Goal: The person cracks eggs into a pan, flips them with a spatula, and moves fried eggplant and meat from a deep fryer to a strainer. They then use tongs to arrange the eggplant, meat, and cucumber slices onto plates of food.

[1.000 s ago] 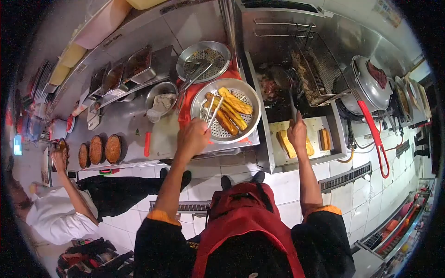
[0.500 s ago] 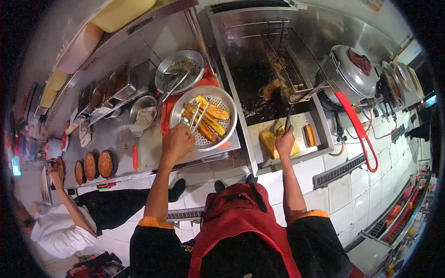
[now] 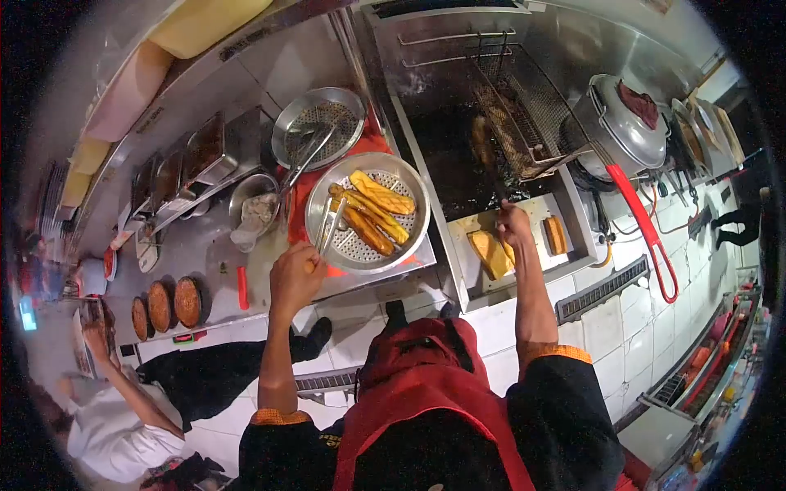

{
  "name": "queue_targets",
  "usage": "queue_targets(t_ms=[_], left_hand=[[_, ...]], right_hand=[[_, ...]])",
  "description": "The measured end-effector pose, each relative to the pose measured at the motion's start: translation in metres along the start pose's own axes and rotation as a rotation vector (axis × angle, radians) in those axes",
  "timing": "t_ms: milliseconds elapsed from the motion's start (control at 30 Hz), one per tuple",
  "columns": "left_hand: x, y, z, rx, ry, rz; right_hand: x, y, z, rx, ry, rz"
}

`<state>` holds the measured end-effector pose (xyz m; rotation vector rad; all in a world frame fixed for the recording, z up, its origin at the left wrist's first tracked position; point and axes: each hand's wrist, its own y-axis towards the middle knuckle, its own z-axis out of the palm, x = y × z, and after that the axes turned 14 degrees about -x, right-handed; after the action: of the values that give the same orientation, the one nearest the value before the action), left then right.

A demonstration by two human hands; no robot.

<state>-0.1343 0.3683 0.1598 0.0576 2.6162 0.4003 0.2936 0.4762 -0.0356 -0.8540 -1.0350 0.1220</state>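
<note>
My left hand [image 3: 296,282] is closed around metal tongs [image 3: 329,229], whose tips reach into a round perforated metal pan [image 3: 413,225]. Inside this pan lie several golden fried pieces [image 3: 381,196] resembling plantain. My right hand [image 3: 514,227] grips a dark, long utensil [image 3: 498,186] that points into the dark oil [image 3: 446,155] of the fryer; its far end cannot be made out. A brown piece [image 3: 483,139] shows in the oil. Below my right hand, yellow pieces [image 3: 489,252] and a browner piece [image 3: 556,235] rest on a perforated tray [image 3: 530,263].
A wire fryer basket [image 3: 532,123] with a red handle [image 3: 639,214] juts out at right, by a lidded pot [image 3: 630,123]. Another perforated pan [image 3: 282,135] holds a metal utensil. At left, a person in white [image 3: 123,430] works near oval filled dishes [image 3: 187,303].
My left hand has drawn back toward me with the tongs, leaving the fried pieces in the pan. My right hand has moved slightly forward, pushing its utensil toward the oil.
</note>
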Motion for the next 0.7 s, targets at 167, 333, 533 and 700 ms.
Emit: queue_targets(t_ms=[167,333,533,700], left_hand=[[0.016,0.015,-0.004,0.048,-0.048,-0.002],[0.035,0.023,0.004,0.04,-0.106,0.074],[0.034,0.025,0.004,0.042,-0.103,0.052],[0.026,0.024,0.001,0.063,-0.106,0.029]], right_hand=[[-0.012,-0.011,-0.004,0.014,0.137,0.072],[-0.022,-0.023,0.002,0.162,0.159,0.237],[-0.039,-0.054,0.026,0.189,0.066,0.152],[-0.052,-0.09,0.049,0.017,-0.224,-0.163]])
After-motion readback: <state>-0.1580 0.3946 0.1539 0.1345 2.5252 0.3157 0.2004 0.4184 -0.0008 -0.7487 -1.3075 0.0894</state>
